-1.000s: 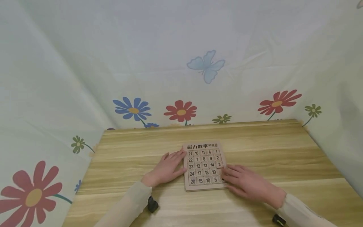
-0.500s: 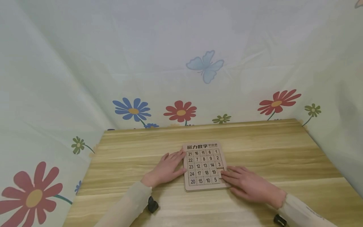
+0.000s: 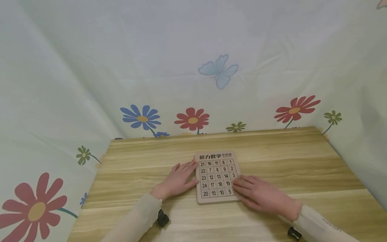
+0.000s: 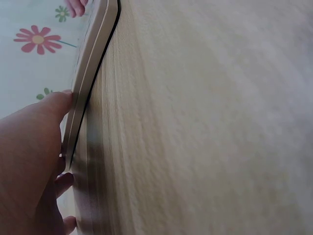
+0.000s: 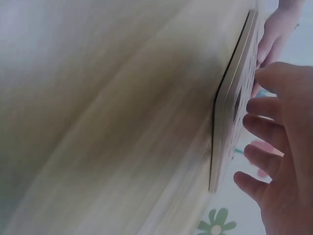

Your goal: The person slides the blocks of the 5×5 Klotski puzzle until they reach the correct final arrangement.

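A wooden sliding number puzzle (image 3: 220, 199) lies flat on the table, with black Chinese lettering along its top. Its numbered tiles fill a square grid, with 21 at the top left and 20 at the bottom left. My left hand (image 3: 176, 180) rests against the puzzle's left edge, thumb and fingertips touching the frame, as the left wrist view also shows. Over the lower right column lies my right hand (image 3: 264, 195), its fingertips on or just above the tiles there. Those fingers hide the right end of the lower rows. In the right wrist view, the right fingers (image 5: 264, 128) are slightly bent and spread.
The wood-grain table (image 3: 145, 151) extends around the puzzle on all sides. A pale cloth (image 3: 169, 84) with flowers and a butterfly hangs behind and beside it. Each sleeve has a small black device (image 3: 162, 218) near the wrist.
My right fingertips moved from the lower right corner slightly up and left over the right column. The tile 4 seen earlier at that corner is now hidden. My left hand stays put.
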Action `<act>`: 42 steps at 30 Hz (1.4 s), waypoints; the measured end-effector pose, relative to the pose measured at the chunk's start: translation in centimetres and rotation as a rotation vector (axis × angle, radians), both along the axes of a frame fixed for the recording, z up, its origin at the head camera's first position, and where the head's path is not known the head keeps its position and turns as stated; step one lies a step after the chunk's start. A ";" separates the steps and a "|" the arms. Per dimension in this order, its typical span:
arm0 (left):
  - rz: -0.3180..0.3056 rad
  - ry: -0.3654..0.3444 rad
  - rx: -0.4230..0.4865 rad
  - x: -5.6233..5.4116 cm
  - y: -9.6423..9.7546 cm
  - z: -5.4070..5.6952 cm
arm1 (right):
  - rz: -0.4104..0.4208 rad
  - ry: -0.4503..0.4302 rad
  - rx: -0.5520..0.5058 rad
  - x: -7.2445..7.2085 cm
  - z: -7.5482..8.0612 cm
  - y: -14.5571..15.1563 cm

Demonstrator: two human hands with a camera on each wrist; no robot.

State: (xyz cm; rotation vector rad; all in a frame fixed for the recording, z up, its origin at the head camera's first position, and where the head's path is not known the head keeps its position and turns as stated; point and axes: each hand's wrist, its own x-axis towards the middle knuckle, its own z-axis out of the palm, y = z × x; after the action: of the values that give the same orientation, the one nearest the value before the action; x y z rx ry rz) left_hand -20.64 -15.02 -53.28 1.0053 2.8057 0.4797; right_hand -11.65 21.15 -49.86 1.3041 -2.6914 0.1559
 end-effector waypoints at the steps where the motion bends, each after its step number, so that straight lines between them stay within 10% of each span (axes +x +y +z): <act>1: -0.002 -0.001 0.004 0.0 0.0 0.2 | 0.020 0.006 0.001 0.1 0.0 -0.1; 26: 0.007 0.007 -0.038 0.2 0.2 0.6 | 0.024 0.037 -0.031 1.0 -0.3 1.7; 42: 0.005 -0.006 -0.044 0.4 0.2 1.1 | 0.139 0.012 0.026 0.1 -0.5 -3.6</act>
State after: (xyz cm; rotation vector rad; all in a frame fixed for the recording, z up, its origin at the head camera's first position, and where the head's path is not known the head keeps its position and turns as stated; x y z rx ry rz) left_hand -20.24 -14.81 -52.22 0.9866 2.8015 0.4185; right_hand -11.54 17.58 -50.34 1.4956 -2.6006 0.1291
